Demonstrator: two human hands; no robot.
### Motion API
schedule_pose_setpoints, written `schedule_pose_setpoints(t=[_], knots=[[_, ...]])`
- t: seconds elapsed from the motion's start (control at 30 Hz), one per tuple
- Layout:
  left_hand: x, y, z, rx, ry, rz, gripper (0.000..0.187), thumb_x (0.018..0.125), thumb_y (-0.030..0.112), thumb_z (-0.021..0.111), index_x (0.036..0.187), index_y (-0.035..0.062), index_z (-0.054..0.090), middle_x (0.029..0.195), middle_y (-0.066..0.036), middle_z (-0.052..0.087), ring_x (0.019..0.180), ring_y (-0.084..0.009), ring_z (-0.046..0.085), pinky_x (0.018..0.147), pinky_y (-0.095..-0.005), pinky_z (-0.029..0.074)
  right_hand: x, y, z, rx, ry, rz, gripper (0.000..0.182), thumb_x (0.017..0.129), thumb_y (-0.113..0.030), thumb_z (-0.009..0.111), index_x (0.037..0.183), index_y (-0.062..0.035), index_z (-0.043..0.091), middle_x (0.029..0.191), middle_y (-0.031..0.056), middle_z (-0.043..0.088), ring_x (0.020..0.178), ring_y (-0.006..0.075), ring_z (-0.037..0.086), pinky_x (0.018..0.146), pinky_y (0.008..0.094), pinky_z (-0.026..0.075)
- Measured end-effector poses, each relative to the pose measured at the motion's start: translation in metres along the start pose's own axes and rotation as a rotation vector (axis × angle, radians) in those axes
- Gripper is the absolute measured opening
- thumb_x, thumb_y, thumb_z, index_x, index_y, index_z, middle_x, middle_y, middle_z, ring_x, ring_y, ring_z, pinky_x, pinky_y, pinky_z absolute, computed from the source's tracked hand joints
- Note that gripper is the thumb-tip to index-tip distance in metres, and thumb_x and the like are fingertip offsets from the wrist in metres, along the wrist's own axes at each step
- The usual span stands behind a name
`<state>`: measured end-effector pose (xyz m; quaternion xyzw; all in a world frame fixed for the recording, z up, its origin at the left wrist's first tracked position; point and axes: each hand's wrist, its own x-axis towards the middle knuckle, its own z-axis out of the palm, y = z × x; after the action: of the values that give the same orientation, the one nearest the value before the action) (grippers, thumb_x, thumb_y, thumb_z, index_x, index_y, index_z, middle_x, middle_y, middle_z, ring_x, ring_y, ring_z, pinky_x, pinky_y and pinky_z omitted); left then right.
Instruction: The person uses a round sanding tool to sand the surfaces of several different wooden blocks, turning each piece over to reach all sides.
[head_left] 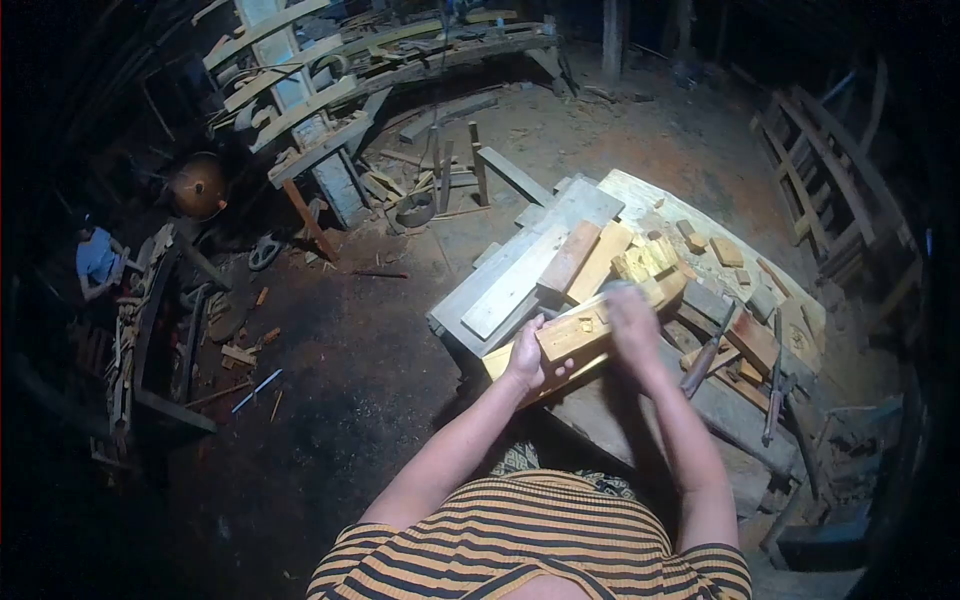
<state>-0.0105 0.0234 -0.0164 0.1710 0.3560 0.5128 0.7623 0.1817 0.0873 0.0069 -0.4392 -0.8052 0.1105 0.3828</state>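
Note:
A squared yellow wooden block point(573, 334) lies slantwise over the near side of the workbench point(590, 405). My left hand point(527, 357) grips its left end, the fingers wrapped round the end and underside. Over the block's right part is my right hand point(630, 318), smeared by motion; something small and dark shows at its fingertips, too blurred to name. Under the block runs a longer yellow board point(497, 361). Just behind them lie a reddish-brown block point(568, 258), a lighter block point(600, 262) and a rough yellow piece point(645, 260).
Right of my right hand lie a chisel-like tool with a wooden handle point(700, 368), a reddish block point(753, 340) and a long metal tool point(774, 390). Small offcuts point(727, 252) sit at the back. At far left a person point(97, 262) is beside a wood pile.

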Motion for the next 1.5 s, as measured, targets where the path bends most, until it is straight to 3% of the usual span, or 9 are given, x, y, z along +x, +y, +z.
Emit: schedule_pose_setpoints(t=[0.13,0.3,0.6,0.73,0.87,0.97,1.23,1.4,1.5], knots=[[0.006,-0.002,-0.007,0.003,0.042,0.089,0.052,0.093,0.045,0.034,0.112,0.0032,0.057,0.102,-0.01,0.065,0.089,-0.0234,0.063,0.085,-0.0345,0.049,-0.051,-0.081,0.009,0.01,-0.179,-0.31,0.034,0.084,-0.017,0.058,0.118,-0.0136,0.059,0.127,0.0112,0.053,0.123,0.0282,0.045,0.104,0.0445,0.032],[0.006,0.001,-0.008,-0.027,-0.063,-0.031,0.054,0.094,0.049,0.025,0.12,0.0104,0.051,0.093,-0.013,0.062,0.06,-0.0254,0.057,0.041,-0.0287,0.042,-0.035,0.003,-0.001,-0.088,-0.035,-0.179,0.035,0.088,-0.02,0.051,0.122,-0.0166,0.057,0.133,0.0089,0.05,0.126,0.0296,0.042,0.106,0.0459,0.027],[0.0,0.002,0.005,0.013,0.0,-0.011,0.06,0.094,0.05,0.021,0.121,0.0047,0.05,0.095,-0.014,0.061,0.057,-0.0245,0.055,0.038,-0.0265,0.04,-0.031,-0.02,-0.007,-0.096,0.004,0.023,0.031,0.086,-0.022,0.053,0.112,-0.0067,0.059,0.119,0.0156,0.056,0.12,0.0303,0.046,0.1,0.0449,0.034],[0.01,-0.001,-0.011,-0.018,-0.143,0.066,0.056,0.095,0.042,0.023,0.114,-0.0003,0.054,0.109,-0.014,0.062,0.104,-0.0263,0.058,0.096,-0.0393,0.043,-0.06,-0.07,0.007,-0.006,-0.185,-0.281,0.042,0.083,-0.021,0.059,0.124,-0.0145,0.054,0.135,0.01,0.047,0.128,0.0259,0.041,0.104,0.0445,0.032],[0.003,0.002,0.002,0.089,0.01,-0.02,0.061,0.094,0.05,0.019,0.119,0.0055,0.052,0.096,-0.013,0.062,0.058,-0.024,0.055,0.039,-0.0265,0.04,-0.019,0.001,0.0,-0.22,-0.186,-0.088,0.034,0.086,-0.025,0.051,0.118,-0.0151,0.057,0.123,0.0087,0.054,0.119,0.0277,0.047,0.102,0.0451,0.034],[0.004,0.002,-0.003,0.106,-0.032,-0.001,0.061,0.093,0.051,0.02,0.12,0.005,0.051,0.097,-0.013,0.062,0.06,-0.0241,0.056,0.041,-0.0276,0.041,-0.004,0.068,0.008,-0.368,0.346,0.113,0.031,0.085,-0.026,0.048,0.111,-0.0127,0.06,0.11,0.0081,0.058,0.107,0.0293,0.051,0.096,0.0435,0.037],[0.024,-0.018,-0.044,-0.002,-0.014,0.228,0.054,0.095,0.047,0.026,0.122,0.0062,0.05,0.119,-0.014,0.055,0.117,-0.0283,0.05,0.097,-0.0431,0.042,-0.032,-0.087,0.026,0.027,0.073,-0.37,0.035,0.077,-0.012,0.057,0.111,-0.0066,0.059,0.108,0.0116,0.059,0.112,0.0278,0.053,0.101,0.0449,0.037],[0.005,0.0,-0.003,0.069,0.01,-0.002,0.057,0.093,0.047,0.021,0.119,0.0064,0.051,0.096,-0.012,0.061,0.058,-0.0246,0.055,0.04,-0.0283,0.04,0.004,-0.024,0.011,-0.205,-0.105,-0.185,0.026,0.086,-0.022,0.052,0.109,-0.0118,0.06,0.116,0.0079,0.056,0.114,0.0253,0.05,0.102,0.0423,0.035],[0.005,0.0,-0.002,0.089,-0.012,-0.011,0.058,0.093,0.048,0.021,0.118,0.0051,0.051,0.095,-0.012,0.061,0.059,-0.0246,0.055,0.042,-0.0288,0.041,0.011,0.041,-0.001,-0.234,0.207,0.138,0.023,0.084,-0.022,0.05,0.103,-0.0127,0.059,0.11,0.0066,0.056,0.114,0.0243,0.048,0.098,0.0418,0.036]])
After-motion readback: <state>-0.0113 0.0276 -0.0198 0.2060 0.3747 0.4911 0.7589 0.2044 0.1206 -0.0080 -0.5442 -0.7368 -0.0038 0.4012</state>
